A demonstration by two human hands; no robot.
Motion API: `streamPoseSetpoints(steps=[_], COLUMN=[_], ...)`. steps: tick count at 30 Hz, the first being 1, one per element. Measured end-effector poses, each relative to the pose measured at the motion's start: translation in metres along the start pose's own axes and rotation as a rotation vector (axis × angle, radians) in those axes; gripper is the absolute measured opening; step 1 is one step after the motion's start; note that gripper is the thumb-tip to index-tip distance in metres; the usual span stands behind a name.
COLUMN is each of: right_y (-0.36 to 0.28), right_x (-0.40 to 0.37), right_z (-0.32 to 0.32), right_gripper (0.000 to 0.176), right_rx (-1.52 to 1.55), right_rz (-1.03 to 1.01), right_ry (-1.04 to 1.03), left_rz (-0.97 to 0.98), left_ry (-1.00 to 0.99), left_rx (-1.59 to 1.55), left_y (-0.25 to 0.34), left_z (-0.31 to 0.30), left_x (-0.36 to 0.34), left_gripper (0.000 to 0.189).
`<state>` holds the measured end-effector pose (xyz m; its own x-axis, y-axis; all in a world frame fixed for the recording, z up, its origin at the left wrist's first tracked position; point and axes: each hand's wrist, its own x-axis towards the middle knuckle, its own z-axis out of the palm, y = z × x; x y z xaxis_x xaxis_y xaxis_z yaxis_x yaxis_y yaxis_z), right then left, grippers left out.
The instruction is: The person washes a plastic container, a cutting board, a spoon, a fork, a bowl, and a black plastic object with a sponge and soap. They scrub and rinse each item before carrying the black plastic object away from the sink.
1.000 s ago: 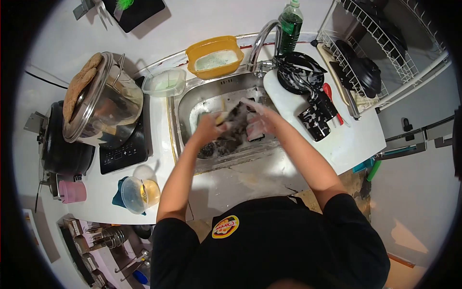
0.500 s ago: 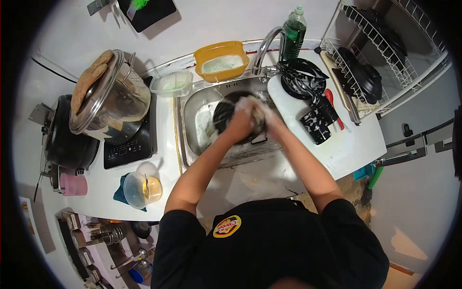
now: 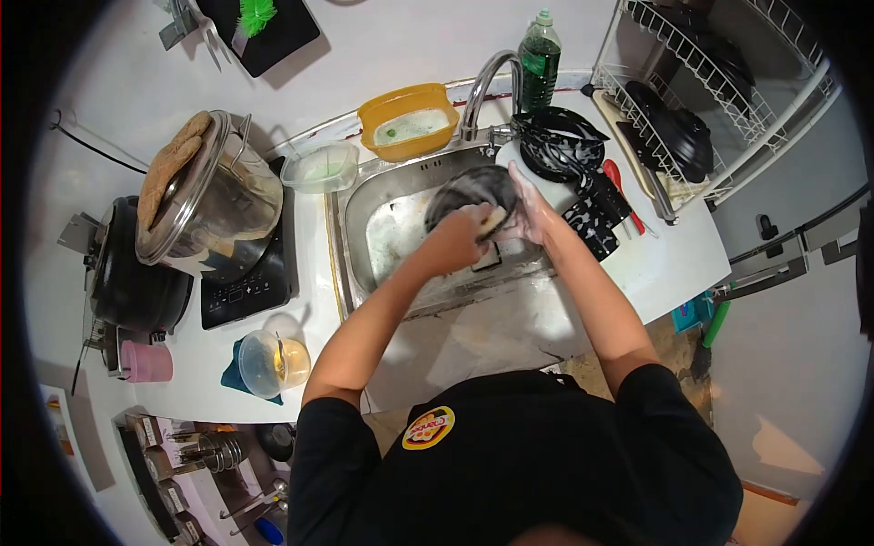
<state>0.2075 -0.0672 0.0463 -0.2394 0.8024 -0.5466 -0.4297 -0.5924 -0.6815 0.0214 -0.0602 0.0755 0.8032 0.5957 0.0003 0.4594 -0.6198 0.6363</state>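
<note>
A dark round bowl or pan [image 3: 460, 193], blurred by motion, is tilted over the metal sink [image 3: 360, 246]. My right hand [image 3: 530, 211] grips its right rim, with suds on the fingers. My left hand [image 3: 462, 238] is closed on a pale yellowish sponge [image 3: 492, 219] against the near side of the dark vessel. White foam lies in the sink's left part. Right of the sink, soapy black cookware [image 3: 557, 146] rests on a white board.
Behind the sink stand a yellow tub [image 3: 410, 146], a clear container [image 3: 320, 171], the faucet [image 3: 475, 96] and a green bottle [image 3: 540, 64]. A large steel pot [image 3: 232, 205] is at left, a dish rack [image 3: 719, 100] at right.
The dark vessel has been raised and tilted toward the upper right. My right hand has moved onto its right rim, and my hands are farther apart. The view has shifted slightly.
</note>
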Motion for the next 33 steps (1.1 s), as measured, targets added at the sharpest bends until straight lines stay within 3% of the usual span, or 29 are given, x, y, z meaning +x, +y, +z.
streamPoseSetpoints(steps=[1, 3, 6, 7, 9, 11, 12, 13, 14, 15, 16, 19, 22, 24, 25, 28, 30, 32, 33], right_y=[-0.001, 0.008, 0.034, 0.033, 0.047, 0.037, 0.043, 0.055, 0.062, 0.066, 0.069, 0.061, 0.051, 0.055, 0.062, 0.056, 0.047, 0.042, 0.038], right_x=[0.0, 0.0, -0.004, -0.024, -0.019, -0.056, -0.043, -0.024, -0.012, -0.011, -0.017, -0.037, -0.058, -0.05, -0.043, -0.041, -0.061, -0.071, -0.074], right_z=[-0.001, -0.002, 0.001, 0.019, 0.02, 0.059, 0.058, 0.052, 0.051, 0.06, 0.064, 0.074, 0.068, 0.064, 0.06, 0.059, 0.064, 0.061, 0.058], right_gripper=[0.082, 0.084, 0.08, 0.067, 0.057, 0.044, 0.042, 0.04, 0.038, 0.032, 0.031, 0.03, 0.032, 0.035, 0.036, 0.04, 0.041, 0.042, 0.042], right_rx=[-0.011, -0.023, 0.107, 0.335, 0.324, 0.34, 0.193, 0.051, -0.09, 0.043, 0.048, -0.023, -0.139, -0.061, -0.082, -0.151, -0.171, -0.095, -0.056], right_rz=[0.02, 0.063, -0.17, -0.201, -0.31, -0.362, -0.411, -0.459, -0.506, -0.672, -0.699, -0.7, -0.594, -0.589, -0.618, -0.656, -0.588, -0.63, -0.656], right_ry=[-0.004, -0.01, -0.267, -0.442, -0.268, -0.068, -0.09, -0.109, -0.127, -0.151, -0.118, -0.05, -0.002, 0.004, -0.01, 0.009, 0.097, -0.023, -0.085], left_rz=[-0.036, 0.066, 0.038, -0.039, -0.199, -0.19, -0.185, -0.125, -0.051, -0.036, -0.024, 0.027, -0.297, -0.329, -0.139, 0.18, 0.045, -0.148, -0.16], left_ry=[0.009, 0.113, 0.316, 0.43, 0.658, 0.63, 0.615, 0.753, 0.713, 0.703, 0.696, 0.991, 0.885, 0.908, 0.727, 0.993, 0.932, 0.706, 0.712], left_rx=[0.035, -0.314, -0.88, -0.903, -0.94, -0.625, -0.467, -0.201, -0.029, 0.112, 0.255, -0.017, -0.77, -0.548, -0.163, 0.452, -0.294, -1.057, -1.194], left_y=[0.005, 0.007, -0.012, -0.03, -0.067, -0.064, -0.059, -0.047, -0.031, -0.004, 0.015, -0.013, -0.066, -0.057, -0.033, 0.029, -0.029, -0.062, -0.064], left_z=[-0.014, -0.05, -0.074, -0.074, -0.064, -0.057, -0.051, -0.038, -0.027, -0.011, -0.004, -0.021, -0.038, -0.031, -0.028, -0.019, -0.021, -0.03, -0.028], left_x=[0.0, -0.003, -0.01, -0.008, 0.0, 0.001, 0.003, 0.008, 0.008, 0.005, 0.001, 0.006, 0.022, 0.022, 0.012, 0.009, 0.023, 0.022, 0.023], left_gripper=[0.051, 0.049, 0.052, 0.049, 0.044, 0.038, 0.035, 0.03, 0.026, 0.021, 0.017, 0.014, 0.015, 0.013, 0.01, 0.013, 0.022, 0.024, 0.025])
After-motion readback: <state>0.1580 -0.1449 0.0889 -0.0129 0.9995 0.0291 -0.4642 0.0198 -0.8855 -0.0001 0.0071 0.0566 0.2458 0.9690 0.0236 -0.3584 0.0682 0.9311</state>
